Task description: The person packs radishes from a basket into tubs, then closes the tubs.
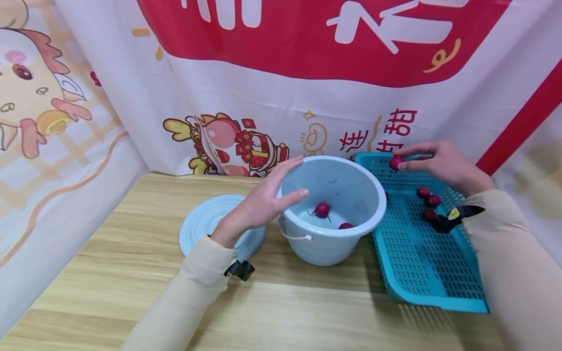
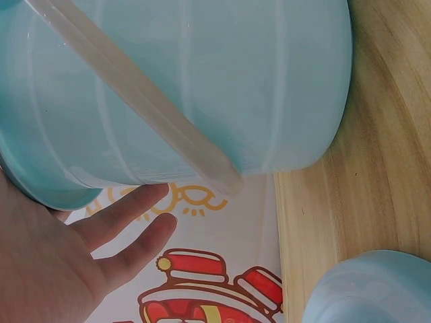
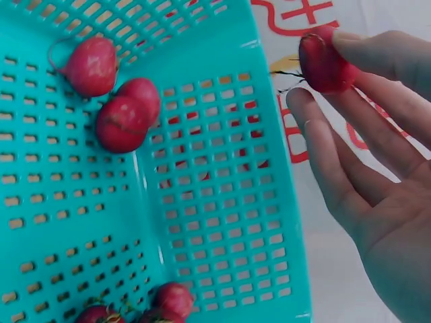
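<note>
My right hand [image 1: 432, 163] pinches a red radish [image 1: 396, 163] between thumb and fingers, above the far end of a teal basket [image 1: 395, 287]. In the right wrist view the held radish [image 3: 326, 59] shows thin dark roots beside the basket's rim. My left hand [image 1: 273, 191] is at the left rim of a light blue bucket [image 1: 325, 251], thumb extended over the rim. Its fingers look straight and spread in the left wrist view, beside the bucket wall [image 2: 222, 87]. Inside the bucket lie a radish [image 1: 322, 210] and another, partly hidden radish [image 1: 345, 226].
Several radishes [image 1: 432, 201] lie in the basket, which stands right of the bucket. A light blue lid [image 1: 193, 224] lies flat on the wooden table [image 1: 131, 253], left of the bucket. The bucket's pale handle [image 2: 135, 87] hangs down its side. A printed cloth [image 1: 272, 102] hangs behind.
</note>
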`<state>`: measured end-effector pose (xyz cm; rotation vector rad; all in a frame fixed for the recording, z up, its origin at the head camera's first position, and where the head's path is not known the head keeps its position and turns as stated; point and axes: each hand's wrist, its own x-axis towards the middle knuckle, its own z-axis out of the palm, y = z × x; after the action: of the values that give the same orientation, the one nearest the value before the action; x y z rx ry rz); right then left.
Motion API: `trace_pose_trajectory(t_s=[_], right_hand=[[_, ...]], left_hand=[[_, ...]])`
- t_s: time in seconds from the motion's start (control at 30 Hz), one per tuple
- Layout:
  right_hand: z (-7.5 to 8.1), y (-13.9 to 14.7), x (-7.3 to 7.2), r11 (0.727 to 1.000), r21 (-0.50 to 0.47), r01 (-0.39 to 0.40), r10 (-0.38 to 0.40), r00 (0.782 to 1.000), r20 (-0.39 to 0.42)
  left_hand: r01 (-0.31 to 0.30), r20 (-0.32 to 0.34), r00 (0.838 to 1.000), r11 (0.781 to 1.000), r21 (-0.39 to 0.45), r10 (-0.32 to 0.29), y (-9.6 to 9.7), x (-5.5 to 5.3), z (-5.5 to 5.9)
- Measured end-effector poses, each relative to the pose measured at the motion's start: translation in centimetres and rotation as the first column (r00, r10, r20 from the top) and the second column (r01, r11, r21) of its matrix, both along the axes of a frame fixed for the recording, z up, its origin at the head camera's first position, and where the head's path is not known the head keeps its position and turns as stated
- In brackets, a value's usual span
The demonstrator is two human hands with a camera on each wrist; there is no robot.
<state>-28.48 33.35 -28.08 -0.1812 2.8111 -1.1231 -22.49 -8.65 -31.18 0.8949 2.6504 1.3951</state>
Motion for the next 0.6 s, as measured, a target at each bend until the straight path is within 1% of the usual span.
trace_pose_trajectory(t_s=[0.13,0.3,0.6], right_hand=[[0.5,-0.5,0.3,0.999,-0.020,0.028,-0.028,0.999,-0.045],[0.9,-1.1,0.6,0.998,-0.042,0.036,-0.041,0.993,-0.111],[1.3,-2.6,1.3,0.994,-0.107,0.008,-0.027,0.984,-0.178]], left_hand=[[-0.001,0.003,1.000,1.000,0.000,0.001,0.0,0.0,0.0],[-0.005,0.003,1.000,1.000,0.000,0.005,0.0,0.0,-0.1],[-0.009,0.007,1.000,1.000,-0.007,0.009,0.0,-0.1,-0.1]])
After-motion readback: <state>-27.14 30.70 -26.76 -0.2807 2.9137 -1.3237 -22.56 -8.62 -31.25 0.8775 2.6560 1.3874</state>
